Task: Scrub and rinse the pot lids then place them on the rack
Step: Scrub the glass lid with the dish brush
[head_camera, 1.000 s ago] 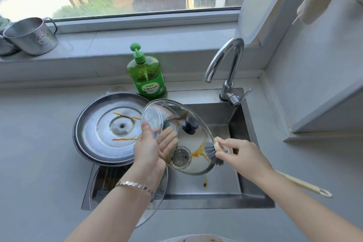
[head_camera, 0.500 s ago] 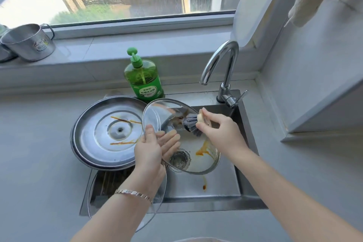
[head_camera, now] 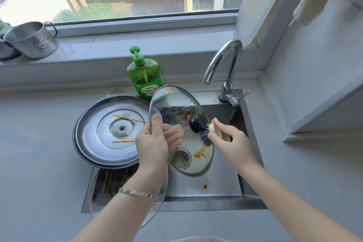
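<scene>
My left hand (head_camera: 155, 143) grips the left rim of a glass pot lid (head_camera: 176, 102), tilted over the sink, thumb on the near face and fingers behind the glass. The lid has a black knob (head_camera: 197, 123) and orange sauce stains near its lower edge. My right hand (head_camera: 231, 143) grips a dish brush (head_camera: 208, 137), whose dark bristles press on the lid just below the knob. A large steel lid (head_camera: 110, 129) with orange streaks lies on the sink's left edge. Another glass lid (head_camera: 98, 200) lies under my left forearm, partly hidden.
A steel sink (head_camera: 220, 186) with a drain strainer (head_camera: 181, 158) lies below the lid. A chrome faucet (head_camera: 225, 65) stands at its back right, a green dish soap bottle (head_camera: 144, 74) behind it. Metal mugs (head_camera: 31, 41) sit on the windowsill.
The brush has moved from the lid's lower right edge up to the knob, then slightly down again. My left hand keeps the lid tilted in the same place.
</scene>
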A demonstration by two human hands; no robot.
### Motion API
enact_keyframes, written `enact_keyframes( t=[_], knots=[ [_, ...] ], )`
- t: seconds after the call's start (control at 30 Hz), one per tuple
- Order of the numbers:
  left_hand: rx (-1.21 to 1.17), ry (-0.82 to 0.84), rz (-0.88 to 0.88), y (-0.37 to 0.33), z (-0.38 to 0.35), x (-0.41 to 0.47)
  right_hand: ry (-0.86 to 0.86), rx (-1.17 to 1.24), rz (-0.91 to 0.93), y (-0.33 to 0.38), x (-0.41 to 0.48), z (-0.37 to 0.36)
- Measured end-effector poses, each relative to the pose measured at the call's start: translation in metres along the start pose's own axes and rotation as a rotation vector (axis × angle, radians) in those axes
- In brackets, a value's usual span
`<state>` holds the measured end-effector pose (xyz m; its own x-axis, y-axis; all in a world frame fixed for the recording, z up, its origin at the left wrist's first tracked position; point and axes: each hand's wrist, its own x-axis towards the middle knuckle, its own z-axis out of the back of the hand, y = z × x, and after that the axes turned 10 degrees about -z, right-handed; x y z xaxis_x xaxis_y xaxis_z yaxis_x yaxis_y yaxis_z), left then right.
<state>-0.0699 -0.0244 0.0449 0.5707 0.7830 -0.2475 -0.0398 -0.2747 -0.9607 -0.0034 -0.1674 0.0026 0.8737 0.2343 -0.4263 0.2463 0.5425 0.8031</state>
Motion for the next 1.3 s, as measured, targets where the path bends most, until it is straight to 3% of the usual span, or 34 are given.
enact_keyframes(
  t=[0.1, 0.23, 0.37, 0.47, 0.6, 0.7, 0.87, 1.0, 1.13, 1.3],
  knots=[
    [-0.01, -0.004, 0.026, -0.005, -0.002, 0.011, -0.107, 0.194, 0.135, 0.0, -0.015, -0.014],
    [0.0, 0.04, 0.034, -0.004, -0.008, 0.004, -0.355, -0.119, 0.352, 0.014, -0.01, -0.011],
    [0.081, 0.084, -0.068, 0.001, -0.014, -0.009, -0.223, -0.123, 0.199, 0.023, 0.009, -0.001],
    [0.071, 0.079, -0.016, 0.005, -0.011, -0.006, -0.165, -0.294, 0.23, 0.016, -0.002, -0.005],
    [0.08, 0.111, -0.017, 0.01, -0.009, -0.007, -0.159, -0.167, 0.138, 0.009, 0.001, 0.0],
    [0.061, 0.069, -0.002, 0.009, -0.009, -0.008, -0.115, -0.293, 0.21, 0.011, -0.003, -0.002],
    [0.063, 0.084, -0.016, 0.005, -0.007, -0.01, -0.107, -0.11, 0.073, 0.01, 0.01, 0.008],
    [0.053, 0.03, 0.05, 0.009, -0.004, -0.008, -0.053, -0.098, 0.148, -0.001, -0.006, -0.003],
    [0.053, 0.036, 0.084, 0.011, -0.003, -0.01, -0.085, -0.102, 0.048, 0.003, 0.007, 0.009],
    [-0.016, -0.013, 0.139, 0.007, -0.001, -0.005, -0.094, -0.003, 0.07, -0.011, -0.019, 0.007]
  ],
)
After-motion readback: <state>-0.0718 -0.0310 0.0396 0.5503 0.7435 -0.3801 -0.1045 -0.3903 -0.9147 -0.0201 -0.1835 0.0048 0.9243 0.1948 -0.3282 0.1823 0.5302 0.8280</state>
